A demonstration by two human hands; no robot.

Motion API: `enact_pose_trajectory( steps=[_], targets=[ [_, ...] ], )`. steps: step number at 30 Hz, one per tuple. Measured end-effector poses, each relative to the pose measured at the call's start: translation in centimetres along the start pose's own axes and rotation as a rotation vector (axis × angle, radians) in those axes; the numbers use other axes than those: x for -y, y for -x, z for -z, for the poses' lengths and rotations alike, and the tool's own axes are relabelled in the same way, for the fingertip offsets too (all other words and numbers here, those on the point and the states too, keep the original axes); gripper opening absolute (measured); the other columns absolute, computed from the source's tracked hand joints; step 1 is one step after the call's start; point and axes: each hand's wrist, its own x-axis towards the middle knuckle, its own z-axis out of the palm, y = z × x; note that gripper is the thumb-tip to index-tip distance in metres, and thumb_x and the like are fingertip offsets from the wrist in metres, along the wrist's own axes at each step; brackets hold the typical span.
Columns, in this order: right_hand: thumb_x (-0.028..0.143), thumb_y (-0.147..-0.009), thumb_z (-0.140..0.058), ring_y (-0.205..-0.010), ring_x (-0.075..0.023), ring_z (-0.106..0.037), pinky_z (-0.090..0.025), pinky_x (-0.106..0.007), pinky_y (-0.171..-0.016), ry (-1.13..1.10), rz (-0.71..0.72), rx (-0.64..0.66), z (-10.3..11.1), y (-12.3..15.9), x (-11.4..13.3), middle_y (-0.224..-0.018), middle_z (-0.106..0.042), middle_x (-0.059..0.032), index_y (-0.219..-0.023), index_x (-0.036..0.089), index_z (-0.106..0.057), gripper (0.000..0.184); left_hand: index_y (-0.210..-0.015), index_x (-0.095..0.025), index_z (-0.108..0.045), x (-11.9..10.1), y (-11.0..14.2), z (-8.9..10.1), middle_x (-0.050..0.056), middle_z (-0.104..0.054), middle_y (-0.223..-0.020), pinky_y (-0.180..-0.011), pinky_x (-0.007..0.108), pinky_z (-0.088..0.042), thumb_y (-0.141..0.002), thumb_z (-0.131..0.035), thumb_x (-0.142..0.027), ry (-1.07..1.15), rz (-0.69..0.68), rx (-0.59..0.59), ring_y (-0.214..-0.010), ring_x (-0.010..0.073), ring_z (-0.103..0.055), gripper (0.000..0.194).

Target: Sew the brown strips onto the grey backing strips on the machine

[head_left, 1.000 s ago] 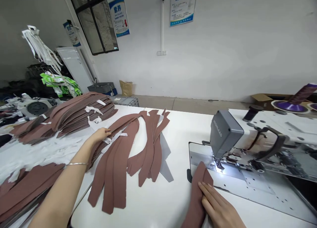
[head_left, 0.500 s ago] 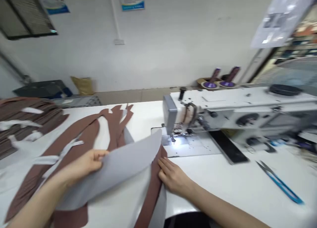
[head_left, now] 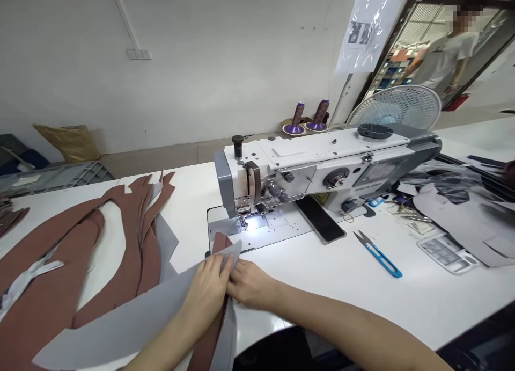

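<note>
My left hand (head_left: 209, 279) is closed on the pointed end of a long grey fabric piece (head_left: 132, 320), laying it over a brown fabric strip (head_left: 221, 243). Against it, my right hand (head_left: 251, 284) has its fingers closed at the edge of the brown strip, its fingertips partly hidden. Both hands meet just in front of the needle area of a white sewing machine (head_left: 301, 169), whose lamp lights the needle plate (head_left: 277, 226). To the left lie several brown fabric pieces (head_left: 129, 242) with grey backing.
A black phone (head_left: 321, 220) rests beside the machine bed, with blue thread snips (head_left: 378, 255) to its right. Purple-based thread cones (head_left: 295, 121) and a fan (head_left: 396, 108) stand behind. Grey scraps (head_left: 466, 220) cover the right side. A person (head_left: 442, 59) stands beyond the doorway.
The view has swung to the right. My left hand has brought the grey piece's tip over onto the brown strip, and now touches my right hand.
</note>
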Motion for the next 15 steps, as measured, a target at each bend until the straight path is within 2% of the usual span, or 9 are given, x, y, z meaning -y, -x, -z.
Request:
enact_pose_trajectory(
  steps=[2, 5, 9, 12, 15],
  targets=[
    [0.012, -0.093, -0.05, -0.084, -0.0215, -0.062, -0.051, -0.037, -0.09, -0.003, -0.007, 0.034, 0.4, 0.0, -1.3, -0.087, -0.066, -0.0108, -0.084, 0.013, -0.062, 0.015, -0.135, -0.016, -0.053, 0.1, -1.7, -0.4, 0.016, -0.062, -0.108, -0.086, 0.045, -0.05, -0.086, -0.036, -0.003, -0.083, 0.063, 0.011, -0.103, 0.0287, -0.058, 0.053],
    [0.013, -0.096, -0.05, -0.09, -0.0214, -0.062, -0.05, -0.036, -0.092, 0.008, -0.026, 0.063, 1.2, 0.4, -3.6, -0.09, -0.066, -0.0102, -0.082, 0.013, -0.061, 0.018, -0.133, -0.014, -0.053, 0.1, -3.8, -0.6, 0.016, -0.062, -0.107, -0.083, 0.041, -0.05, -0.086, -0.036, -0.003, -0.105, 0.16, 0.032, -0.102, 0.0271, -0.057, 0.052],
    [0.011, -0.097, -0.048, -0.106, -0.0256, -0.06, -0.05, -0.039, -0.098, 0.033, -0.044, 0.066, 1.7, 1.7, -5.0, -0.105, -0.065, -0.0177, -0.092, 0.007, -0.064, 0.017, -0.129, -0.012, -0.054, -0.6, -5.6, -0.3, 0.019, -0.061, -0.111, -0.08, 0.037, -0.05, -0.08, -0.041, -0.003, 0.022, 0.232, 0.093, -0.103, 0.0273, -0.059, 0.052],
    [0.008, -0.097, -0.044, -0.113, -0.0276, -0.058, -0.046, -0.041, -0.105, 0.051, -0.05, 0.034, 1.6, 2.7, -5.0, -0.109, -0.064, -0.0211, -0.099, 0.001, -0.064, 0.021, -0.13, -0.014, -0.052, -0.8, -6.5, -0.3, 0.019, -0.059, -0.124, -0.087, 0.035, -0.049, -0.08, -0.039, -0.005, 0.146, 0.288, 0.149, -0.114, 0.0267, -0.057, 0.052],
    [0.009, -0.099, -0.038, -0.11, -0.0234, -0.06, -0.045, -0.036, -0.108, -0.004, -0.068, 0.052, 1.4, 3.1, -5.3, -0.104, -0.066, -0.0167, -0.094, 0.005, -0.065, 0.027, -0.141, -0.011, -0.04, -0.5, -7.2, -0.6, 0.018, -0.053, -0.136, -0.1, 0.036, -0.044, -0.077, -0.038, -0.002, 0.219, 0.285, 0.175, -0.126, 0.0246, -0.052, 0.065]
  ],
)
